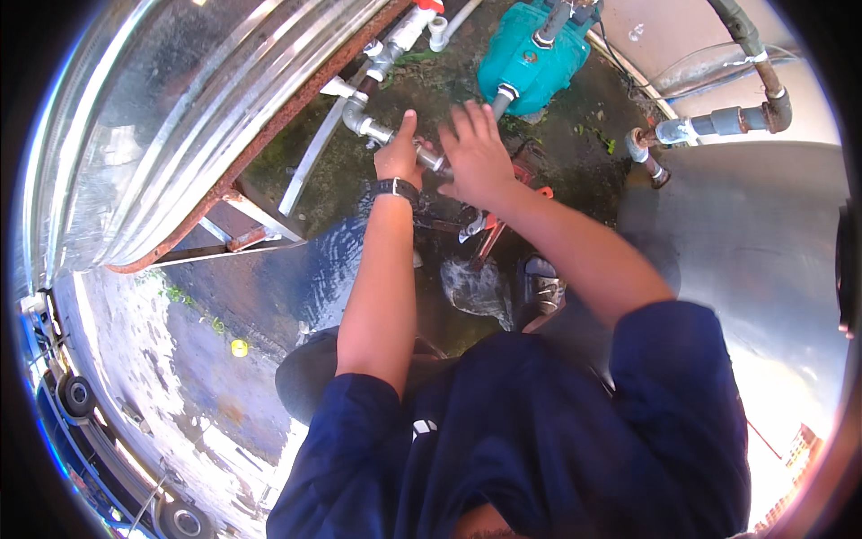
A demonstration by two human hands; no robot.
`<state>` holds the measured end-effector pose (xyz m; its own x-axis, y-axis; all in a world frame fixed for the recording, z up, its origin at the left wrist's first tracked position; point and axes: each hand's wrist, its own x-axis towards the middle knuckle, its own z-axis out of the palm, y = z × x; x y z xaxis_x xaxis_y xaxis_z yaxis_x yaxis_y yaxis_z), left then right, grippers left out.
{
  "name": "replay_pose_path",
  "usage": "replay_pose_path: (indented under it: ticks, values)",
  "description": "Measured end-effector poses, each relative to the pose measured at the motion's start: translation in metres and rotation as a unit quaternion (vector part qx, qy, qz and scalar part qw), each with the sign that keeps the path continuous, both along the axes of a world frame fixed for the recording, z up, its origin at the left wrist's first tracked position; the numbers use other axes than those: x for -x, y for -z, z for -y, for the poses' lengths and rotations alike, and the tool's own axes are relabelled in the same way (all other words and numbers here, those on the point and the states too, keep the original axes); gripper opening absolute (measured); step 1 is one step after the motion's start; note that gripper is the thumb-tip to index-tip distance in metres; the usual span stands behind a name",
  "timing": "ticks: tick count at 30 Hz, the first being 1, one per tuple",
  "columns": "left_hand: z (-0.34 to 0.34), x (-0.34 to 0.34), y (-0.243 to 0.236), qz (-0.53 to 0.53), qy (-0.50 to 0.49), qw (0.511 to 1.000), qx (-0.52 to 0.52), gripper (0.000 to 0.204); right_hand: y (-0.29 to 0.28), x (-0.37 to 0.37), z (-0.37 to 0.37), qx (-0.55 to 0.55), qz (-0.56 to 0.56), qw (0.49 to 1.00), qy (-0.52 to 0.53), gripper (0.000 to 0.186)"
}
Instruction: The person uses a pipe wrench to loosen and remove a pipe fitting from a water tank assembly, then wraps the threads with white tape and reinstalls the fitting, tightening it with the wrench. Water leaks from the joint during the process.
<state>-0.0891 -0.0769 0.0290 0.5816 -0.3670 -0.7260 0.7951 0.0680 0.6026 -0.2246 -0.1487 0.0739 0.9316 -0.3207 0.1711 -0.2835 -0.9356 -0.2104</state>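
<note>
My left hand, with a black watch at the wrist, grips a metal pipe fitting, thumb raised and the other fingers partly hidden behind it. My right hand lies over the same pipe run with fingers stretched and apart, just below the short pipe from a teal pump. Leftward, the run turns up at a grey elbow toward a white valve section. Below my hands a red pipe wrench and other tools, partly hidden, lie on wet, mossy ground, where water runs.
A corrugated metal tank on a rusty stand fills the upper left. A smooth steel tank stands right, under wall piping. My shoe is below my right arm. A yellow roll lies lower left; vehicle wheels show at the edge.
</note>
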Motion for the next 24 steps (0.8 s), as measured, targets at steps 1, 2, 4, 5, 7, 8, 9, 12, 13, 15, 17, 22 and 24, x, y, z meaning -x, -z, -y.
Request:
replay_pose_path:
  ticks: [1, 2, 4, 5, 7, 8, 9, 12, 13, 15, 17, 22, 24]
  values:
    - [0.003, 0.0, 0.001, 0.009, 0.002, 1.0, 0.005, 0.031, -0.001, 0.004, -0.009, -0.057, 0.087, 0.992, 0.068, 0.068]
    - [0.004, 0.0, 0.004, 0.015, 0.001, 1.0, -0.004, 0.029, 0.0, 0.007, -0.015, -0.112, 0.191, 0.97, 0.105, 0.08]
    - [0.005, 0.0, 0.009, 0.008, -0.015, 1.0, 0.007, 0.028, 0.007, 0.011, -0.021, -0.418, 0.249, 0.826, 0.284, 0.1]
    - [0.004, -0.001, 0.011, -0.004, -0.016, 1.0, 0.01, 0.03, 0.012, 0.009, -0.018, -0.632, 0.234, 0.639, 0.371, 0.099]
    - [0.001, -0.003, 0.012, -0.033, -0.018, 0.999, 0.028, 0.032, 0.024, -0.006, -0.01, -0.84, 0.225, 0.198, 0.453, 0.074]
    - [0.001, -0.007, 0.011, -0.041, -0.017, 0.998, 0.039, 0.032, 0.032, -0.016, -0.012, -0.835, 0.278, 0.217, 0.423, 0.067]
    - [-0.001, -0.01, 0.008, -0.038, 0.009, 0.998, 0.049, 0.034, 0.039, -0.028, -0.015, -0.819, 0.336, 0.24, 0.4, 0.059]
    - [-0.008, -0.021, -0.005, -0.097, 0.023, 0.993, 0.061, 0.038, 0.053, -0.044, -0.017, -0.801, 0.408, 0.218, 0.379, 0.039]
    - [-0.01, -0.021, -0.009, -0.078, 0.032, 0.995, 0.054, 0.044, 0.054, -0.047, -0.021, -0.789, 0.433, 0.222, 0.375, 0.034]
    - [-0.009, -0.021, -0.017, -0.073, 0.037, 0.997, 0.018, 0.048, 0.054, -0.054, -0.026, -0.748, 0.479, 0.204, 0.413, 0.023]
    - [-0.002, -0.016, -0.02, -0.065, 0.043, 0.997, -0.025, 0.056, 0.05, -0.057, -0.028, -0.737, 0.48, 0.192, 0.436, 0.021]
    - [0.009, -0.001, -0.007, -0.017, -0.006, 0.999, -0.045, 0.033, 0.042, -0.061, -0.029, -0.728, 0.489, 0.158, 0.453, 0.019]
    - [0.004, -0.002, 0.007, -0.004, -0.022, 0.999, 0.023, 0.022, 0.041, -0.061, -0.027, -0.723, 0.489, 0.162, 0.461, 0.018]
